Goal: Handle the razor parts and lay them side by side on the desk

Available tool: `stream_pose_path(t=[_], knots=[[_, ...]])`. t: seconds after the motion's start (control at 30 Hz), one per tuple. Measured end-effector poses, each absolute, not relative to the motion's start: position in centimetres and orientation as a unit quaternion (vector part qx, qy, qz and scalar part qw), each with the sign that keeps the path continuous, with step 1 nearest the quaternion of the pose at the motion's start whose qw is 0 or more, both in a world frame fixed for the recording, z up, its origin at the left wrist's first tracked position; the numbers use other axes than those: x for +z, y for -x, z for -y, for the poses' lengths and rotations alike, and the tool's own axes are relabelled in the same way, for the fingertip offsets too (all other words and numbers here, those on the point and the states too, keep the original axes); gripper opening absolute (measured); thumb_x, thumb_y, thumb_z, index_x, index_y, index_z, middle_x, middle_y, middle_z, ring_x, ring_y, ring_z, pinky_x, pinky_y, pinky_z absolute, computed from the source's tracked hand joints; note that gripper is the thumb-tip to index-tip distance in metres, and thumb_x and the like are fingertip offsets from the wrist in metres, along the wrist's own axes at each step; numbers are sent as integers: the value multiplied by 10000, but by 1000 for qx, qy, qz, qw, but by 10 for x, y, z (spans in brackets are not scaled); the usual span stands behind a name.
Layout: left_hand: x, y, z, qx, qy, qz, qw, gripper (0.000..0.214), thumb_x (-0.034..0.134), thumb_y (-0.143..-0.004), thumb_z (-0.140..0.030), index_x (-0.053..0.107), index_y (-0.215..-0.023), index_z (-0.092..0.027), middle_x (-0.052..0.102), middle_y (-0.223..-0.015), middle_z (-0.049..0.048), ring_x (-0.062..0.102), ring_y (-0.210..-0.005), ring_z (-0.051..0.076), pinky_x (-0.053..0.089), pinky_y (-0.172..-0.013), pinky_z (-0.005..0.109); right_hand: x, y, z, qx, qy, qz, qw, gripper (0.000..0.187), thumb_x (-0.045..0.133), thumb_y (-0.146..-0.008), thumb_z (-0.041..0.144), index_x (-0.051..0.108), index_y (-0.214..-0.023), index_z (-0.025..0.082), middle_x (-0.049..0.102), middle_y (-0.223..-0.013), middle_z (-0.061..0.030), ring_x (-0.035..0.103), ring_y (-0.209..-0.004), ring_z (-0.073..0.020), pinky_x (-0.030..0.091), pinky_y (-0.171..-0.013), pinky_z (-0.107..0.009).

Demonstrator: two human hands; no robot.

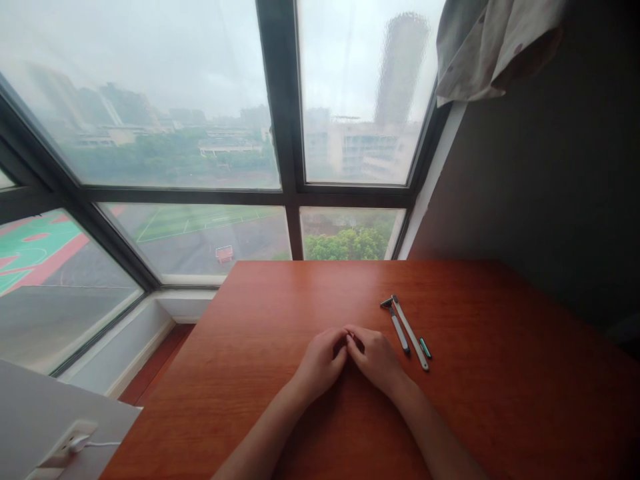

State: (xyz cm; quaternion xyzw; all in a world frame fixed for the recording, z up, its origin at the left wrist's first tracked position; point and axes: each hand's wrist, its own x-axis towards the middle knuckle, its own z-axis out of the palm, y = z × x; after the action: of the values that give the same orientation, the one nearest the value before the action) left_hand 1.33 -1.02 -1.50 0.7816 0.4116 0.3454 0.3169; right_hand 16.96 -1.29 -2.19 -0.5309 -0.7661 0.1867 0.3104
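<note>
My left hand (pixel 321 362) and my right hand (pixel 374 357) rest on the reddish-brown wooden table (pixel 240 400), their curled fingertips meeting in the middle. No object shows in either hand; both look closed, with a small gap between the thumbs and index fingers. Right of my right hand lies a razor (pixel 399 331) with a grey handle and a dark head pointing away. Beside it is a long, thin pale stick-like tool (pixel 413 337) with a hole at its near end. A small green and dark piece (pixel 425 347) lies just right of that, apart from my hands.
Window frames (pixel 287 133) rise behind the table's far edge. A dark wall (pixel 515 187) stands on the right, with a pale curtain (pixel 493 50) hanging above. At lower left, a plug with a white cable (pixel 103 444) sits in a wall socket (pixel 63 448).
</note>
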Motion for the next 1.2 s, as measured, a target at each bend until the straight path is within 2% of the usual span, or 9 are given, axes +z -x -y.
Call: stream_pose_path(t=[1.2], knots=[[-13, -11, 10, 341, -784, -412, 315, 226, 494, -801, -88, 637, -952, -175, 674, -917, 59, 599, -834, 193, 459, -783, 290, -22, -169, 13, 178, 527, 774, 304, 229, 458, -888, 201, 667, -983, 210, 730, -896, -56, 673, -821, -200, 460, -727, -262]])
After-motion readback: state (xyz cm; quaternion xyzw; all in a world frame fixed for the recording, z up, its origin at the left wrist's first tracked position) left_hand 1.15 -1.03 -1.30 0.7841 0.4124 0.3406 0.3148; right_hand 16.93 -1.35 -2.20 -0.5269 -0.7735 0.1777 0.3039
